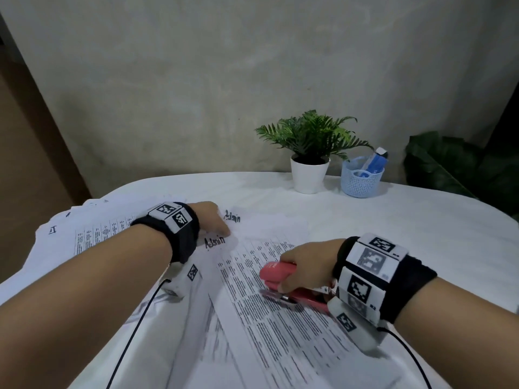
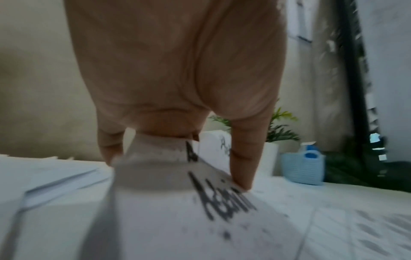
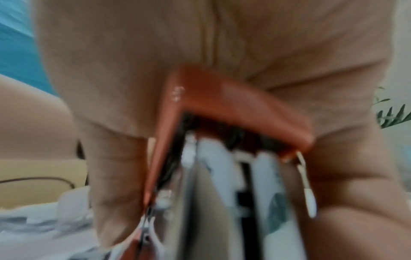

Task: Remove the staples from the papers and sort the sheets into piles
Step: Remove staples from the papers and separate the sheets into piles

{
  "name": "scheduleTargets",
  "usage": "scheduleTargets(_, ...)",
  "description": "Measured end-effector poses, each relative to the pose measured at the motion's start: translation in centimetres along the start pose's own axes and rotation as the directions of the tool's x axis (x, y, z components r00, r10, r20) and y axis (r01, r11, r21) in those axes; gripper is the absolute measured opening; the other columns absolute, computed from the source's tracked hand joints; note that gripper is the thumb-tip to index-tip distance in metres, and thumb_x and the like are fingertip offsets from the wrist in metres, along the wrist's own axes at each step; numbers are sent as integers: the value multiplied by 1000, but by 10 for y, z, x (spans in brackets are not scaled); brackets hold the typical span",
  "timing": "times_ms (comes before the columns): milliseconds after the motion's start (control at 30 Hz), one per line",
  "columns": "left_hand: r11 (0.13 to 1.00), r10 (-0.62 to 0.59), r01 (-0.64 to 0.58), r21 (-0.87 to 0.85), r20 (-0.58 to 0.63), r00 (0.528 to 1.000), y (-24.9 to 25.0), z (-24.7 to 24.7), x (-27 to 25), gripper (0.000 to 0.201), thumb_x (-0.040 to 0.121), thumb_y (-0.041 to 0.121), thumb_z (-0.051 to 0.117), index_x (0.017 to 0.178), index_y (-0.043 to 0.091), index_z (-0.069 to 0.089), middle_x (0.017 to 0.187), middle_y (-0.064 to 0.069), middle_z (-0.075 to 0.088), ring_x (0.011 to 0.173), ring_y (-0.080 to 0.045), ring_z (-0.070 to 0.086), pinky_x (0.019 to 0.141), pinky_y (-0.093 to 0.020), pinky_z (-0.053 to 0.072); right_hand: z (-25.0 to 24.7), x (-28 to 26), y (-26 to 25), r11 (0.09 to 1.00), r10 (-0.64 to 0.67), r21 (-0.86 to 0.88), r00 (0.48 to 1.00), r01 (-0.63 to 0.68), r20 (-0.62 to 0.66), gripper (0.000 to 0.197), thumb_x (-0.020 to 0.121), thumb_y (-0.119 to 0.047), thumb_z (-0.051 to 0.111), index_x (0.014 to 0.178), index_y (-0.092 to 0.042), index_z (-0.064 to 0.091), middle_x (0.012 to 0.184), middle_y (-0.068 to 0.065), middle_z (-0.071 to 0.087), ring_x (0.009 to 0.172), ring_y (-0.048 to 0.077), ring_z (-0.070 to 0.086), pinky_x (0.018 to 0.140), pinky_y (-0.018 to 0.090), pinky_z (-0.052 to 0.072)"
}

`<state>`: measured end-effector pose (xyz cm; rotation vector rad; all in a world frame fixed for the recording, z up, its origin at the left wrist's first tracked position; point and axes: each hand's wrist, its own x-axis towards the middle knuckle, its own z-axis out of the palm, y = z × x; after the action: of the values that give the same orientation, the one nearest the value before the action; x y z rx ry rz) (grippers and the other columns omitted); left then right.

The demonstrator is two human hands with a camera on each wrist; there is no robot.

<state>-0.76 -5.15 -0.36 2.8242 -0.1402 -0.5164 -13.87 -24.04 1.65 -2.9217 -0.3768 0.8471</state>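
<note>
The right hand [image 1: 304,265] grasps the red stapler [image 1: 276,272], fingers curled round its body, just above the printed sheet [image 1: 280,332] on the table [image 1: 393,234]. The left hand [image 1: 212,217] pinches the top corner of a sheet marked "Admin" [image 2: 177,219], left of the stapler. More papers [image 1: 92,228] lie farther left of the stapler.

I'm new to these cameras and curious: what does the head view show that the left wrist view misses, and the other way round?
Only the head view shows the right hand gripping the red stapler over the printed sheets.

Only the left wrist view shows, from beneath, the left hand pinching up the corner of the "Admin" sheet, fingers on its edge.

Both share the potted plant, blue basket and paper pile at the left.
</note>
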Motion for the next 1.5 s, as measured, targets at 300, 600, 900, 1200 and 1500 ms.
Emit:
scheduleTargets(300, 950, 203, -203, 237, 25, 979, 15, 37, -56, 61, 87, 32, 65, 132, 7, 32, 127, -11, 53, 99, -23, 51, 79, -31, 42, -20, -16, 6, 989, 120, -64, 970, -136, -210, 37, 96, -38, 41, 117, -9, 53, 115, 10, 60, 90, 20, 55, 73, 26, 41)
scheduleTargets(600, 963, 224, -196, 186, -144, 964, 7, 48, -69, 71, 82, 26, 70, 135, 18, 25, 119, -11, 59, 98, -28, 59, 80, -34, 45, 28, -2, -3, 941, 78, -310, 978, -136, -193, 34, 95, -39, 36, 113, -14, 51, 117, 7, 61, 95, 27, 58, 84, 30, 43)
scheduleTargets(900, 758, 273, -405, 511, 315, 909, 29, 67, -93, 70, 95, 55, 38, 152, 28, 8, 159, -9, 10, 140, -32, 29, 113, -49, 27, 36, 14, 3, 924, 64, -354, 971, -145, -229, 23, 98, -28, 33, 79, -16, 36, 95, 3, 60, 90, 28, 55, 78, 34, 41)
scheduleTargets(1200, 731, 255, -418, 539, 352, 900, 36, 60, -98, 73, 93, 57, 42, 152, 27, 11, 157, -9, 18, 138, -34, 33, 109, -51, 31, 26, 38, 3, 899, 104, -392, 965, -195, -242, 33, 98, -28, 38, 127, -15, 44, 119, 6, 56, 100, 23, 58, 80, 34, 44)
scheduleTargets(1500, 714, 261, -406, 570, 322, 910, 42, 54, -85, 86, 80, 65, 56, 148, 23, 24, 143, -8, 32, 122, -30, 48, 93, -43, 43, 24, 41, 3, 909, 48, -387, 961, -156, -273, 39, 101, -31, 27, 133, -13, 42, 134, 9, 50, 120, 24, 50, 95, 35, 39)
